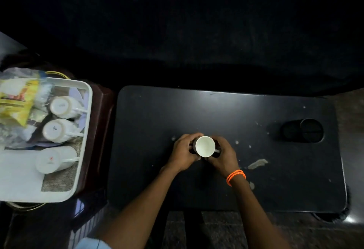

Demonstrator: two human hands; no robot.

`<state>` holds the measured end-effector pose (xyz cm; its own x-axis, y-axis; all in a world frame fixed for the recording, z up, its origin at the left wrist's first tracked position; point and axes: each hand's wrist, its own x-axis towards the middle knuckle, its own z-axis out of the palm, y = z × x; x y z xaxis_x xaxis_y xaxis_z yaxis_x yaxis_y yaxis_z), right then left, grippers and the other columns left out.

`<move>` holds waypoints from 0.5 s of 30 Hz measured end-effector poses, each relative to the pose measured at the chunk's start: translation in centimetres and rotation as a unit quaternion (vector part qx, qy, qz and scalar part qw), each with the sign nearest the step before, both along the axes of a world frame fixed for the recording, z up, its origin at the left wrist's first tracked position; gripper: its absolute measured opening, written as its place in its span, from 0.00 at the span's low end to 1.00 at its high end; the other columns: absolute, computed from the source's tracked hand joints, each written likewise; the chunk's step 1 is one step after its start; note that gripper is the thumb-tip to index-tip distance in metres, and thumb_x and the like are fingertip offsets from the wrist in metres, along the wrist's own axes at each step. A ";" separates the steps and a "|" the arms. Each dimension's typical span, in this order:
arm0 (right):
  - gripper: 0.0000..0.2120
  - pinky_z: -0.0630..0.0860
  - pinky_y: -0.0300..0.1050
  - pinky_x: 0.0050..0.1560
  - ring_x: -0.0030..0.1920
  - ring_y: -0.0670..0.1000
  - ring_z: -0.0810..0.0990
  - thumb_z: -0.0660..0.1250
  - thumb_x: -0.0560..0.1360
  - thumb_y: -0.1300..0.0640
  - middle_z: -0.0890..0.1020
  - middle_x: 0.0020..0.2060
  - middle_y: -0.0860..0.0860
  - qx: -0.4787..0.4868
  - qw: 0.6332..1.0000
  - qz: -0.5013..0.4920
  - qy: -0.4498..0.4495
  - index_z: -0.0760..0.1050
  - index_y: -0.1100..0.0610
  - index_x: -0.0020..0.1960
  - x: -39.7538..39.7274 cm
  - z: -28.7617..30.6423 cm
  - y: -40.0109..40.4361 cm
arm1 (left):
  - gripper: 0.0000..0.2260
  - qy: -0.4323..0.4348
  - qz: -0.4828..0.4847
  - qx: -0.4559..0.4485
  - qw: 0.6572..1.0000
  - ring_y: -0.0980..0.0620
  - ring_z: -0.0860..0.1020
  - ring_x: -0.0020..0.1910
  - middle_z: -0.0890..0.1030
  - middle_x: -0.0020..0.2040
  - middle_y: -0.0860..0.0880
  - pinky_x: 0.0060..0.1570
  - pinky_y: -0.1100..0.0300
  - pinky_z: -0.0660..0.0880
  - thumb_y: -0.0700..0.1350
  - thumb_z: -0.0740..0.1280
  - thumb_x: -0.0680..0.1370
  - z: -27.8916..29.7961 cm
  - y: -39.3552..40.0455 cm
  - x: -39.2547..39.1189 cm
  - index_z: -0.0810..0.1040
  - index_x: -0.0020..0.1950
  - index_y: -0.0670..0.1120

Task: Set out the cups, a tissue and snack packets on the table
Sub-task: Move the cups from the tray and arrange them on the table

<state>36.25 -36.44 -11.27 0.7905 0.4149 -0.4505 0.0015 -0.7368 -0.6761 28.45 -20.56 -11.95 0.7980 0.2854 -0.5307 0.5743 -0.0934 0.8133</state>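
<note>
A white cup (205, 146) stands upright at the middle of the black table (226, 114), its mouth facing up. My left hand (184, 153) wraps its left side and my right hand (222, 155), with orange beads on the wrist, holds its right side by the handle. On the left a white tray (86, 114) holds three more white cups lying on their sides: one at the back (63, 106), one in the middle (57, 130), one at the front (53, 160). Yellow snack packets (15, 101) and clear wrapped packets fill the tray's far left.
A black round holder (303, 130) sits in a recess at the table's right side. Pale stains and scuffs (257, 163) mark the tabletop right of my hands. The tray rests on a dark red stand (102, 110) beside the table. Beyond the table everything is dark.
</note>
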 end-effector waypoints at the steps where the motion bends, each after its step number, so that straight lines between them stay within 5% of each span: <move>1: 0.30 0.80 0.50 0.57 0.59 0.52 0.79 0.80 0.63 0.65 0.80 0.59 0.50 -0.026 1.000 0.013 -0.011 0.78 0.53 0.63 0.0 0.4 0.4 | 0.37 0.003 -0.002 0.005 1.000 0.49 0.80 0.65 0.77 0.68 0.45 0.65 0.61 0.78 0.27 0.79 0.64 0.0 0.0 -0.3 0.79 0.72 0.45; 4: 0.31 0.74 0.58 0.60 0.69 0.62 0.70 0.74 0.62 0.67 0.76 0.64 0.56 -0.159 0.978 0.007 -0.132 0.78 0.53 0.65 -1.2 2.6 2.3 | 0.34 0.021 0.052 0.006 0.998 0.52 0.79 0.62 0.77 0.66 0.47 0.61 0.63 0.77 0.31 0.79 0.68 0.7 0.7 -1.6 0.78 0.73 0.45; 8: 0.30 0.72 0.57 0.59 0.64 0.64 0.74 0.71 0.58 0.69 0.78 0.60 0.60 -0.078 0.965 -0.017 -0.250 0.79 0.60 0.61 -6.0 5.4 7.7 | 0.19 0.014 0.195 0.055 0.979 0.55 0.82 0.55 0.82 0.59 0.51 0.50 0.60 0.83 0.39 0.78 0.73 3.3 3.6 -5.1 0.84 0.63 0.48; 10: 0.28 0.73 0.56 0.59 0.58 0.62 0.76 0.69 0.59 0.68 0.81 0.56 0.61 0.014 0.970 0.020 -0.240 0.80 0.63 0.60 -9.2 5.9 11.9 | 0.14 -0.017 0.267 0.143 0.953 0.53 0.82 0.52 0.82 0.56 0.51 0.46 0.60 0.83 0.39 0.76 0.74 5.1 6.3 -8.0 0.85 0.58 0.48; 15: 0.23 0.77 0.57 0.59 0.55 0.63 0.77 0.67 0.67 0.67 0.82 0.53 0.59 0.119 0.979 0.146 -0.081 0.81 0.61 0.62 -16.4 6.9 21.7 | 0.13 -0.004 0.373 0.416 0.829 0.45 0.76 0.59 0.77 0.57 0.45 0.64 0.51 0.72 0.42 0.75 0.75 8.3 14.0 -15.4 0.82 0.59 0.44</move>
